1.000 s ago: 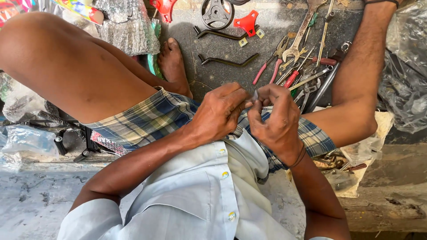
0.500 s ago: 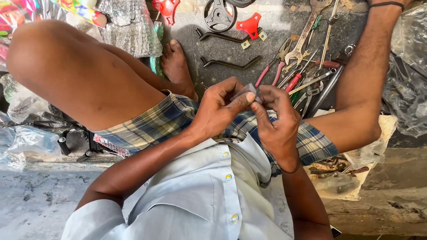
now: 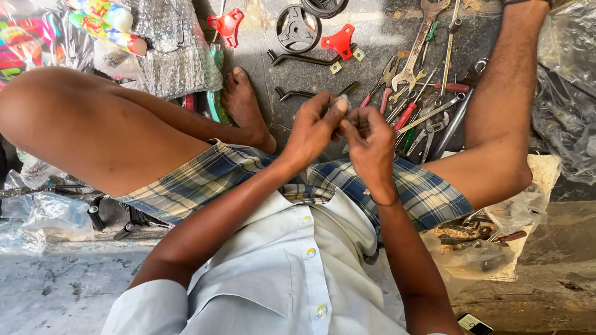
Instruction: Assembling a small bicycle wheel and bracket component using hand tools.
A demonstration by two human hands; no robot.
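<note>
I sit on the ground with both knees spread, in a pale blue shirt and checked shorts. My left hand [image 3: 313, 130] and my right hand [image 3: 369, 146] meet in front of me above my lap, fingertips pinched together on a small part [image 3: 342, 100] that is mostly hidden between them. What the part is cannot be told. Just beyond my hands lies a heap of hand tools [image 3: 422, 102]: spanners, pliers and red-handled screwdrivers.
On the dark floor ahead lie a black round pulley [image 3: 297, 28], two red three-armed knobs [image 3: 341, 40], and bent black metal brackets [image 3: 304, 59]. Plastic-wrapped bundles [image 3: 174, 49] sit at the far left. A clear bag of metal parts [image 3: 490, 239] rests by my right thigh.
Both hands have risen and moved slightly away from my lap, still pinched together on the small part. The view has shifted a little.
</note>
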